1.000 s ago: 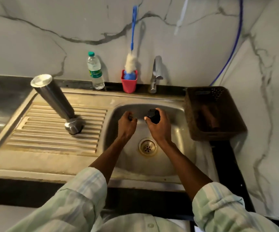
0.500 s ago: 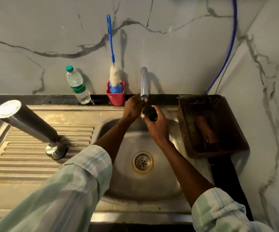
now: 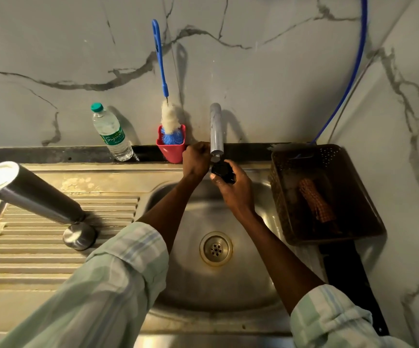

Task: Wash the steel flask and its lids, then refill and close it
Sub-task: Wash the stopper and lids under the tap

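Observation:
The steel flask (image 3: 31,194) stands upside down on the ribbed drainboard (image 3: 52,237), left of the sink basin (image 3: 228,280). A steel lid (image 3: 79,236) sits at its foot. My right hand (image 3: 233,187) grips a small black lid (image 3: 222,170) just under the spout of the tap (image 3: 216,129). My left hand (image 3: 196,159) is curled against the tap at its lower left side; what its fingers hold is hidden. No running water is visible.
A red cup (image 3: 171,146) holding a blue-handled bottle brush (image 3: 164,96) and a plastic water bottle (image 3: 111,133) stand against the marble wall. A brown basket (image 3: 324,194) with a scrubber sits right of the basin. The drain (image 3: 216,248) lies below my hands.
Both hands rose from low in the basin to the tap. My left hand went to the tap's side, my right brought the black lid beneath the spout. The view shifted closer.

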`<state>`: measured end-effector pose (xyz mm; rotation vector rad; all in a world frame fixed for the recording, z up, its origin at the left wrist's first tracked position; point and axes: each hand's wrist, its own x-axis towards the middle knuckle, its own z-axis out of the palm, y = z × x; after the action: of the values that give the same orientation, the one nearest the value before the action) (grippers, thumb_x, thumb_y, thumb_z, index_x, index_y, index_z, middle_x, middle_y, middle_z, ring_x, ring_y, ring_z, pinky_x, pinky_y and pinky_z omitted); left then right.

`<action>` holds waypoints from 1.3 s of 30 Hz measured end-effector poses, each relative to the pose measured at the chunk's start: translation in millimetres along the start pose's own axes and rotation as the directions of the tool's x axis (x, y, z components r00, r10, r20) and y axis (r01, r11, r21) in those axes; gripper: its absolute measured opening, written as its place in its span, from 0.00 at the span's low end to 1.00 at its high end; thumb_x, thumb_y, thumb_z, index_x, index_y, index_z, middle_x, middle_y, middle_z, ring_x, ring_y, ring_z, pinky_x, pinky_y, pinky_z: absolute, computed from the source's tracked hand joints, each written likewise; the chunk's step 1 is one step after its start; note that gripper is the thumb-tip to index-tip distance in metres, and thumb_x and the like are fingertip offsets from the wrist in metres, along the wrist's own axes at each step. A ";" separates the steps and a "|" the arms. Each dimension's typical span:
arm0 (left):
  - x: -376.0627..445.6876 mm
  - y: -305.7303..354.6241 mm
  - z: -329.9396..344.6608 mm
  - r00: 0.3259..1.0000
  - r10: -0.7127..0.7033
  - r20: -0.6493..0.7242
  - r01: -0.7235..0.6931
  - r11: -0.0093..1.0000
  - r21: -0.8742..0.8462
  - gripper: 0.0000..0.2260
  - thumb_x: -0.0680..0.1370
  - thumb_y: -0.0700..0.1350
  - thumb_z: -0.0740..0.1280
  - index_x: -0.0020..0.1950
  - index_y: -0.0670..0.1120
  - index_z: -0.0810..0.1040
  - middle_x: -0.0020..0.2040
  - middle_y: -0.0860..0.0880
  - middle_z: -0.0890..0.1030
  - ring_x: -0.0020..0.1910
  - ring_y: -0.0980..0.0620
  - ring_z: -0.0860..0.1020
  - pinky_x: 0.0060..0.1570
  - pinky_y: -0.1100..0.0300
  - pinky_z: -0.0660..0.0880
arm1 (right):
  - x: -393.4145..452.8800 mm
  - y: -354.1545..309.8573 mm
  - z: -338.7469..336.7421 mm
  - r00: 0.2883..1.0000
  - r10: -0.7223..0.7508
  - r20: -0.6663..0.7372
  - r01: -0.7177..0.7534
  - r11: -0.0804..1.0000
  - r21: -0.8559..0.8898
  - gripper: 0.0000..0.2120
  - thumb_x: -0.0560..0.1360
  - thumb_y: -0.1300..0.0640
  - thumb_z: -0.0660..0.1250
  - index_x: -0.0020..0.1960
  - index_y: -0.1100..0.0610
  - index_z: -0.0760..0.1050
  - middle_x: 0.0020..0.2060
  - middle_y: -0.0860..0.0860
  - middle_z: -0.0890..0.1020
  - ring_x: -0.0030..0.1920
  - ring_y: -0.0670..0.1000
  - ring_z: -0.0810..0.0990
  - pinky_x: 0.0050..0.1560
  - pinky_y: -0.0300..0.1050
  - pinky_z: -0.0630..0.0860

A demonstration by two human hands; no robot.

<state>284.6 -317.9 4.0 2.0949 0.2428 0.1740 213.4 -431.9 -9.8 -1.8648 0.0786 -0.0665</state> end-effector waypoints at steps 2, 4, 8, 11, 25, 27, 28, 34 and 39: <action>1.8 -5.3 -0.2 1.000 -0.005 0.013 0.005 1.000 -0.024 0.07 0.79 0.36 0.67 0.55 0.36 0.82 0.44 0.46 0.82 0.34 0.63 0.77 0.33 0.71 0.77 | -0.1 2.2 2.0 1.000 -0.003 0.008 0.003 1.000 0.002 0.23 0.73 0.54 0.74 0.67 0.54 0.73 0.58 0.47 0.78 0.57 0.44 0.75 0.49 0.25 0.68; 2.1 -8.5 0.3 1.000 -0.010 0.015 0.011 0.999 -0.045 0.08 0.80 0.35 0.65 0.56 0.36 0.81 0.44 0.48 0.81 0.35 0.63 0.77 0.34 0.70 0.77 | -0.4 2.8 3.7 1.000 -0.003 0.019 0.003 1.000 -0.002 0.24 0.73 0.54 0.74 0.67 0.54 0.73 0.60 0.50 0.78 0.58 0.45 0.75 0.53 0.32 0.72; -0.3 -14.4 2.1 0.997 -0.062 0.035 0.067 0.985 -0.159 0.07 0.81 0.38 0.64 0.56 0.39 0.79 0.45 0.49 0.82 0.39 0.60 0.80 0.38 0.68 0.79 | -1.6 5.0 5.0 0.999 0.004 0.033 -0.004 1.000 0.004 0.24 0.74 0.54 0.73 0.68 0.53 0.72 0.60 0.50 0.79 0.57 0.45 0.76 0.54 0.34 0.73; -8.7 -18.0 5.3 0.989 -0.140 0.042 0.147 0.953 -0.267 0.05 0.81 0.41 0.64 0.55 0.41 0.78 0.45 0.47 0.82 0.41 0.53 0.81 0.38 0.62 0.78 | -3.5 9.4 4.6 0.998 0.027 0.049 -0.027 1.000 -0.003 0.25 0.73 0.52 0.74 0.67 0.53 0.69 0.60 0.50 0.79 0.55 0.45 0.77 0.58 0.44 0.78; -70.4 -32.8 -6.4 0.890 -0.295 0.349 0.427 0.808 -0.407 0.11 0.81 0.48 0.66 0.55 0.42 0.81 0.48 0.43 0.83 0.43 0.50 0.81 0.40 0.61 0.79 | -10.4 21.0 7.1 0.999 0.005 0.032 -0.002 0.996 -0.086 0.21 0.73 0.59 0.74 0.64 0.56 0.76 0.59 0.53 0.80 0.59 0.52 0.80 0.58 0.44 0.78; -70.9 -30.8 -8.6 0.892 -0.307 0.332 0.436 0.779 -0.451 0.10 0.83 0.46 0.63 0.57 0.42 0.79 0.46 0.44 0.83 0.39 0.52 0.81 0.38 0.62 0.79 | -9.9 19.3 5.9 0.999 -0.020 0.031 0.024 0.992 -0.128 0.23 0.73 0.60 0.74 0.66 0.58 0.75 0.61 0.54 0.78 0.60 0.52 0.78 0.61 0.46 0.77; -71.7 -29.8 -8.8 0.888 -0.316 0.334 0.447 0.765 -0.464 0.11 0.84 0.47 0.61 0.57 0.42 0.79 0.45 0.44 0.83 0.39 0.52 0.81 0.39 0.61 0.79 | -10.2 18.1 5.5 0.999 -0.037 0.040 0.042 0.990 -0.137 0.24 0.73 0.59 0.74 0.68 0.58 0.75 0.62 0.54 0.77 0.61 0.52 0.77 0.62 0.47 0.77; -78.9 -23.1 -6.5 0.829 -0.334 0.448 0.545 0.663 -0.514 0.18 0.86 0.50 0.52 0.55 0.43 0.79 0.44 0.44 0.83 0.41 0.49 0.82 0.41 0.56 0.80 | -15.1 11.1 6.6 0.996 -0.064 0.055 0.068 0.995 -0.067 0.19 0.80 0.59 0.65 0.70 0.57 0.72 0.67 0.52 0.76 0.66 0.50 0.74 0.64 0.43 0.73; -83.3 -20.5 -8.9 0.805 -0.334 0.490 0.584 0.589 -0.558 0.15 0.85 0.51 0.59 0.58 0.42 0.80 0.45 0.44 0.83 0.40 0.51 0.83 0.40 0.58 0.80 | -11.7 10.5 6.4 0.998 -0.038 0.047 0.040 0.999 -0.037 0.18 0.81 0.61 0.62 0.70 0.57 0.73 0.71 0.52 0.72 0.70 0.50 0.71 0.68 0.43 0.70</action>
<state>199.8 -320.5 -11.2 1.2074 0.4404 -0.3778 202.1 -427.9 -21.7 -1.9045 0.0118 -0.0493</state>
